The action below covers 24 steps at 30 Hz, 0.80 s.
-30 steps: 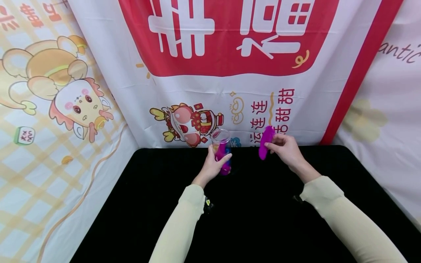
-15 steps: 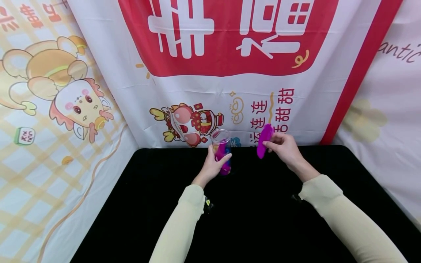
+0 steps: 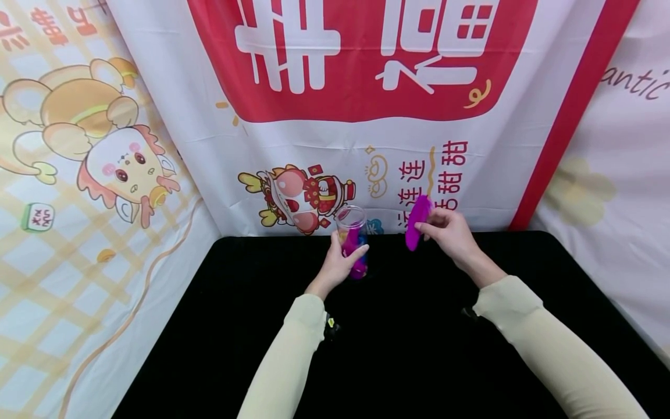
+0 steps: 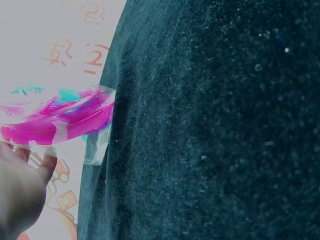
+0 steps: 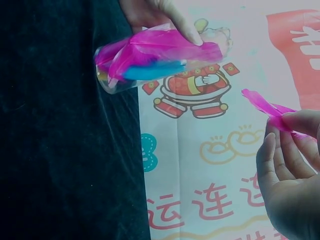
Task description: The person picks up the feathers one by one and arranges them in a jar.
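My left hand (image 3: 337, 263) grips a clear jar (image 3: 352, 216) that stands upright near the table's back edge. Through its wall show magenta feathers (image 5: 150, 47), a blue feather (image 5: 155, 70) and a bit of yellow. In the left wrist view the same jar (image 4: 102, 145) lies across the left side, with my fingers below it. To the right of the jar, my right hand (image 3: 454, 237) pinches a magenta feather (image 3: 417, 224) between thumb and fingers, held tilted above the table. The right wrist view shows the pinched feather (image 5: 270, 107) nearly edge-on.
A black cloth covers the table (image 3: 398, 349). Right behind its back edge hangs a white and red printed banner (image 3: 361, 139). A checked printed cloth (image 3: 63, 262) hangs on the left, and a pale cloth (image 3: 597, 227) on the right.
My right hand has drifted slightly left and up with the magenta feather, closer to the jar. My left hand and the jar have stayed in place.
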Each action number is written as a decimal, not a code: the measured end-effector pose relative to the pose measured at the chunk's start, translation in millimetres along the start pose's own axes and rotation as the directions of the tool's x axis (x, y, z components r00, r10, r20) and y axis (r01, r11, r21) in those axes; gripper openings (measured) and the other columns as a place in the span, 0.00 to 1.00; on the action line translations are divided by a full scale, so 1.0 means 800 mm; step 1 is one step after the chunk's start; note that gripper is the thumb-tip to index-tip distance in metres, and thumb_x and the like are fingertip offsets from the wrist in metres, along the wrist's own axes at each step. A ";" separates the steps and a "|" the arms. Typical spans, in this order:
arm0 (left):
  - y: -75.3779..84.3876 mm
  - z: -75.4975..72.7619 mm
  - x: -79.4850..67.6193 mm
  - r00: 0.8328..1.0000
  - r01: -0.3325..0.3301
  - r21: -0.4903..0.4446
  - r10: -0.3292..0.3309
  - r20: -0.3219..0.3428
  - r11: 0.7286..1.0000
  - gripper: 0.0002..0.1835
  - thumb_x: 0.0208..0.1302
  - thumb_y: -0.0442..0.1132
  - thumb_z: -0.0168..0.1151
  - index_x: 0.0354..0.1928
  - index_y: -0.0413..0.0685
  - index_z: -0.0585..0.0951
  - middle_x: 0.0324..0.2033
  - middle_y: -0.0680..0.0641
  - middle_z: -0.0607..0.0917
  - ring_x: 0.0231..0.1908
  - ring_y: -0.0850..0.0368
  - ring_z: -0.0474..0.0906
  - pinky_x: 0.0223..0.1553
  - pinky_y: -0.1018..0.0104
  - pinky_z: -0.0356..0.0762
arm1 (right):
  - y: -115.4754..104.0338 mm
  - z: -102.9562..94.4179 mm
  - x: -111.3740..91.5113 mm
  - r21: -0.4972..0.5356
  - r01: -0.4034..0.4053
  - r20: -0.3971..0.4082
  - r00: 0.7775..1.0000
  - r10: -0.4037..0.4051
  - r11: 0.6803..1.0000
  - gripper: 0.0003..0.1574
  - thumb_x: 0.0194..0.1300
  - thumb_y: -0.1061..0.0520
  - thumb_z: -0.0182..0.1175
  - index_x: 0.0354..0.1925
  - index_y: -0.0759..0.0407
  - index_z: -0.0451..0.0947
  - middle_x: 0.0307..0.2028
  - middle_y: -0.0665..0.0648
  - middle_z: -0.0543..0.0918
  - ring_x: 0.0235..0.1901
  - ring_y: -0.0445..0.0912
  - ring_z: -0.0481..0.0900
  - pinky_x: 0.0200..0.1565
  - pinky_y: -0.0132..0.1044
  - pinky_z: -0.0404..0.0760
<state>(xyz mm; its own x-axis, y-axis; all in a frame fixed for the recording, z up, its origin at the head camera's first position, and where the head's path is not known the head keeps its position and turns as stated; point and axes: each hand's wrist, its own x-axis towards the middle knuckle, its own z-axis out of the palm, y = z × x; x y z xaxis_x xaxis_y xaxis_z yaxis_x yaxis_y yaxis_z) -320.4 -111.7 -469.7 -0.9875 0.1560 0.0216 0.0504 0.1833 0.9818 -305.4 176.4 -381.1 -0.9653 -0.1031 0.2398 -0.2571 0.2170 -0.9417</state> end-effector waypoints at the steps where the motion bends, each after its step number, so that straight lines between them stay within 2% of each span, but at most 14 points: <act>1: 0.000 0.000 0.000 1.000 -0.002 0.001 0.002 -0.001 1.000 0.41 0.67 0.60 0.67 0.71 0.59 0.54 0.70 0.45 0.68 0.70 0.46 0.67 0.72 0.45 0.62 | -0.001 0.000 0.000 -0.001 -0.003 0.002 1.000 0.003 1.000 0.17 0.67 0.58 0.70 0.41 0.72 0.79 0.29 0.49 0.87 0.28 0.49 0.81 0.32 0.33 0.81; 7: -0.001 0.000 0.000 0.999 -0.039 0.024 0.039 -0.017 0.999 0.39 0.66 0.62 0.67 0.69 0.59 0.57 0.67 0.46 0.70 0.67 0.48 0.69 0.70 0.46 0.65 | -0.007 0.002 0.003 -0.003 0.001 0.009 1.000 -0.001 1.000 0.16 0.67 0.58 0.70 0.41 0.72 0.79 0.29 0.50 0.86 0.27 0.47 0.80 0.32 0.33 0.81; 17: -0.001 0.001 -0.001 0.998 -0.062 0.030 0.062 -0.031 0.998 0.36 0.68 0.58 0.67 0.67 0.57 0.57 0.65 0.45 0.71 0.66 0.47 0.71 0.69 0.47 0.67 | -0.015 0.007 0.006 0.015 0.010 0.037 0.999 -0.011 1.000 0.16 0.68 0.59 0.69 0.42 0.73 0.80 0.30 0.53 0.87 0.29 0.53 0.81 0.33 0.34 0.81; 20: 0.000 0.001 -0.001 0.998 -0.058 0.028 0.059 -0.030 0.998 0.37 0.68 0.57 0.67 0.68 0.57 0.57 0.66 0.46 0.71 0.66 0.48 0.70 0.69 0.47 0.66 | -0.024 0.009 0.005 0.019 0.008 0.042 0.999 -0.009 1.000 0.15 0.68 0.59 0.69 0.42 0.73 0.80 0.30 0.55 0.87 0.29 0.51 0.81 0.33 0.34 0.82; 24: -0.001 0.001 0.000 0.998 -0.056 0.025 0.056 -0.025 0.998 0.38 0.68 0.58 0.67 0.69 0.57 0.57 0.67 0.46 0.70 0.67 0.49 0.69 0.70 0.47 0.65 | -0.027 0.014 0.006 0.011 0.008 0.035 0.999 -0.008 1.000 0.15 0.68 0.59 0.69 0.41 0.72 0.80 0.31 0.54 0.87 0.29 0.49 0.81 0.33 0.34 0.82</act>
<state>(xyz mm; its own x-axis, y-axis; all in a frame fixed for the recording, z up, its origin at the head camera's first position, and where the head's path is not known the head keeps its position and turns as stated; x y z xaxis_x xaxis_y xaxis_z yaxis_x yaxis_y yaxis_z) -320.0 -110.9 -470.4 -0.9865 0.1419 0.0814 0.1089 0.1982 0.9741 -304.3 160.5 -362.2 -0.9610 -0.1389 0.2392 -0.2643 0.2052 -0.9424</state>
